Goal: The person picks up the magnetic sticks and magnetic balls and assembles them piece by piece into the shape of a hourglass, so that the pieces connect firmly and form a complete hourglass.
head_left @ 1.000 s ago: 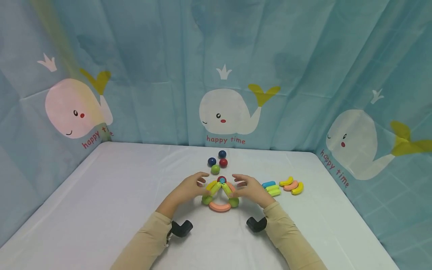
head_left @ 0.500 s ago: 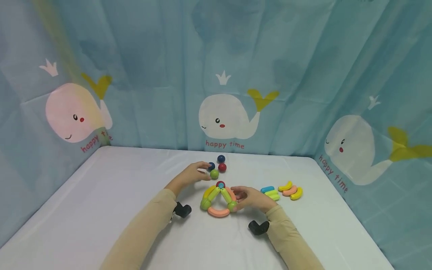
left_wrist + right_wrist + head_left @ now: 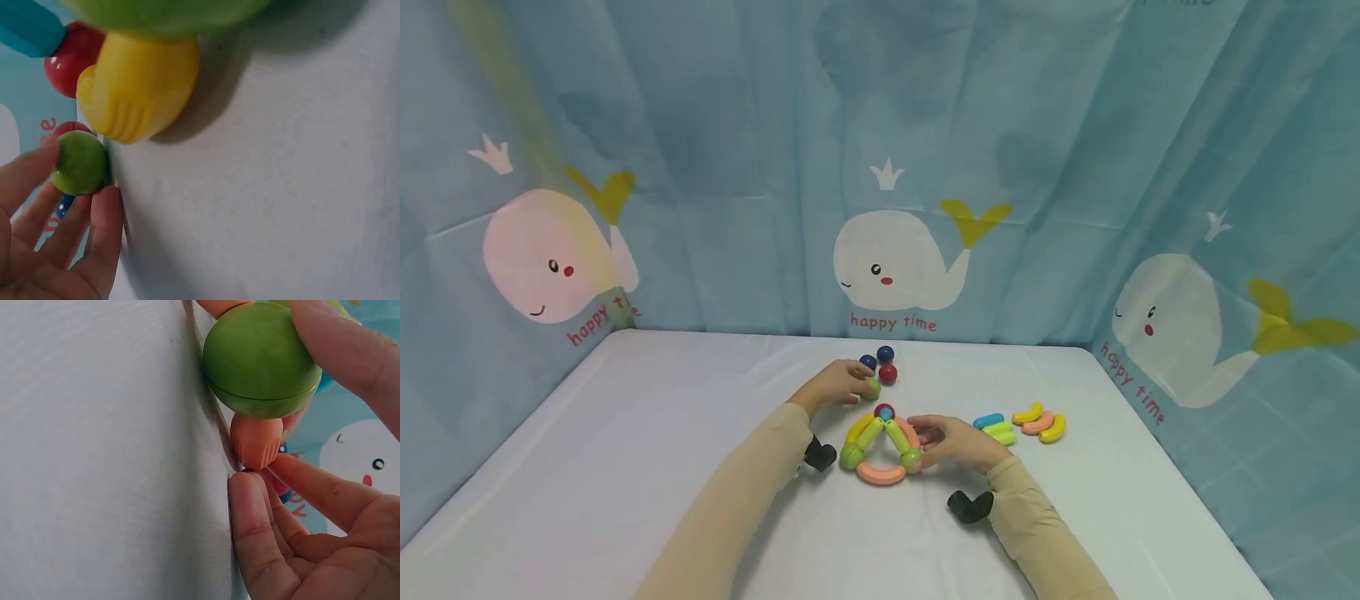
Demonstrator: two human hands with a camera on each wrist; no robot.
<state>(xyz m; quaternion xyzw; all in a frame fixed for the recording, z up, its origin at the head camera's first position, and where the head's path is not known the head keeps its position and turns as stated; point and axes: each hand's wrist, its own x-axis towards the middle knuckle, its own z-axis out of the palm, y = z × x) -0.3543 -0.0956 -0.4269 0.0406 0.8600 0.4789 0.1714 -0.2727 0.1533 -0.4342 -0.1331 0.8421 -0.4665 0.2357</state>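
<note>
My left hand (image 3: 838, 383) is at a loose green ball (image 3: 871, 388) behind the assembly, pinching it between thumb and fingers, as the left wrist view shows. A ball-and-rod magnetic assembly (image 3: 881, 475) lies on the table, its green, yellow, orange and pink pieces joined in a ring. Two yellow-green rods lean up to a light-blue end beside a red ball (image 3: 884, 412). My right hand (image 3: 958, 442) holds the assembly's right side. In the right wrist view its thumb touches the green corner ball (image 3: 262, 359) and its fingers touch an orange curved rod (image 3: 256, 440).
Two dark blue balls (image 3: 885, 354) and a red ball (image 3: 887, 373) sit behind the left hand. Right of the right hand lie blue and yellow-green straight rods (image 3: 997, 427), then yellow and orange curved rods (image 3: 1038, 422). A whale-print curtain (image 3: 730, 183) hangs around the white table (image 3: 625, 467).
My left hand has left the assembly's left side, moved back to the loose green ball and taken hold of it. My right hand has come down onto the assembly's right corner.
</note>
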